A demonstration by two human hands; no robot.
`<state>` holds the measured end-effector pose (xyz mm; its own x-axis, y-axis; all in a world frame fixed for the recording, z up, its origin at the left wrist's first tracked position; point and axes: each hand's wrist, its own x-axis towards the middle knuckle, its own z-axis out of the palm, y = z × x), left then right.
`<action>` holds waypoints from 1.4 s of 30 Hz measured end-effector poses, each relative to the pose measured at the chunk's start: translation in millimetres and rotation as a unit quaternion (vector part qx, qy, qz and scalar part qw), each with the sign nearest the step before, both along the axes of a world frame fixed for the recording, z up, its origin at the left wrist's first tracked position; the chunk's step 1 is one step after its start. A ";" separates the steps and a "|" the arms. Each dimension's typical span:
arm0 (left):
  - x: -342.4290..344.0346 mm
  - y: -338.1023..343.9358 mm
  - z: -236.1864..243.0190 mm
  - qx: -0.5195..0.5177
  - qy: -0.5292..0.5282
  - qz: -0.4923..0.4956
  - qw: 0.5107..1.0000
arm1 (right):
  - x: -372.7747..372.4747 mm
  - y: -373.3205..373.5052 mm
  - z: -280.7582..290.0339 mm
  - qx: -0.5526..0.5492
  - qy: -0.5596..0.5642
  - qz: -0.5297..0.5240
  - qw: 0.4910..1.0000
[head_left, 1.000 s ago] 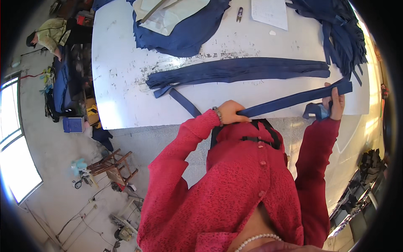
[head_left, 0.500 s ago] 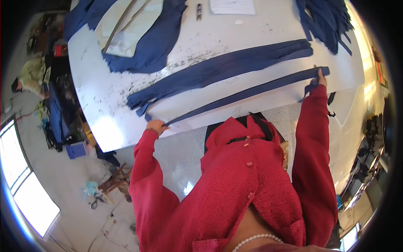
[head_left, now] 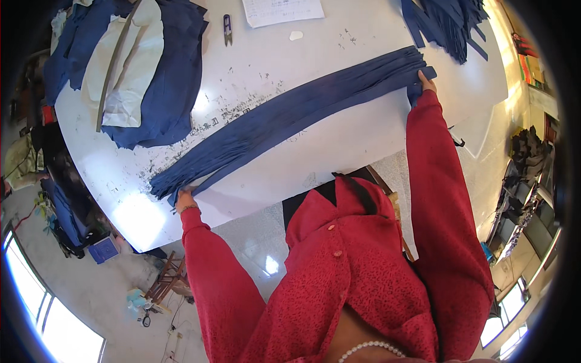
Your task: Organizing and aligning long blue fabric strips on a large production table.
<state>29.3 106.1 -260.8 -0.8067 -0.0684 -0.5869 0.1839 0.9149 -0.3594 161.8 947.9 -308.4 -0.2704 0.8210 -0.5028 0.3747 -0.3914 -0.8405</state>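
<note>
A stack of long, narrow dark-blue fabric strips (head_left: 290,118) lies slantwise across the white desk (head_left: 339,157), running from low on the person's left up to the far right. The strips are layered one on another, their long edges showing as fine parallel lines, and the bundle looks matte and soft, slightly fanned at both ends. The left hand (head_left: 184,198) sits at the lower-left end, fingers closed on the tips of the strips near the desk's near edge. The right hand (head_left: 425,81), at the end of a fully stretched red sleeve, holds the upper-right end, fingers curled over the cloth; how tight that hold is cannot be told.

Well apart, at the far left of the desk, lies a heap of dark-blue and cream cloth pieces (head_left: 136,72) with a long thin curved ruler (head_left: 115,66) across it. A small pair of thread snips (head_left: 227,29) and a white paper sheet (head_left: 281,11) lie at the far edge, and another pile of blue strips (head_left: 448,24) sits beyond the right hand.
</note>
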 end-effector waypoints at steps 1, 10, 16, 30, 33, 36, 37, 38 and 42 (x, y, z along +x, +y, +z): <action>-0.2 3.9 0.9 0.000 0.018 0.031 0.999 | -0.1 -0.5 -3.6 0.025 -0.050 0.017 0.998; -3.9 24.7 15.4 -0.057 0.140 0.098 0.984 | 0.8 28.5 -21.9 0.105 -0.118 0.073 0.985; 11.6 48.4 -10.0 -0.046 0.397 0.359 0.844 | 16.0 13.9 -5.1 0.337 -0.232 -0.067 0.910; 18.8 156.9 -33.5 0.295 0.388 0.345 0.802 | -38.6 -156.2 15.5 0.193 -0.097 0.503 0.837; 10.6 137.7 -28.0 0.310 0.379 0.341 0.803 | -43.4 -150.5 8.4 0.151 -0.102 0.495 0.850; 20.4 106.5 -30.7 0.325 0.395 0.292 0.808 | -44.6 -150.2 11.1 0.114 -0.046 0.488 0.864; 21.3 93.7 -36.5 0.353 0.403 0.271 0.800 | -43.5 -147.9 10.7 0.123 -0.027 0.491 0.862; 16.4 84.7 -31.7 0.350 0.389 0.264 0.810 | -33.6 -134.6 -9.3 0.121 -0.023 0.491 0.862; 31.3 67.6 -19.3 0.337 0.411 0.293 0.795 | -26.5 -148.2 0.6 0.098 -0.026 0.443 0.891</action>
<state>60.6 173.7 -280.1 -0.8823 -0.4669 0.0598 -0.3879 0.7931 0.4696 135.3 799.7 -307.8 -0.8365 0.3710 -0.4033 0.5033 0.2290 -0.8332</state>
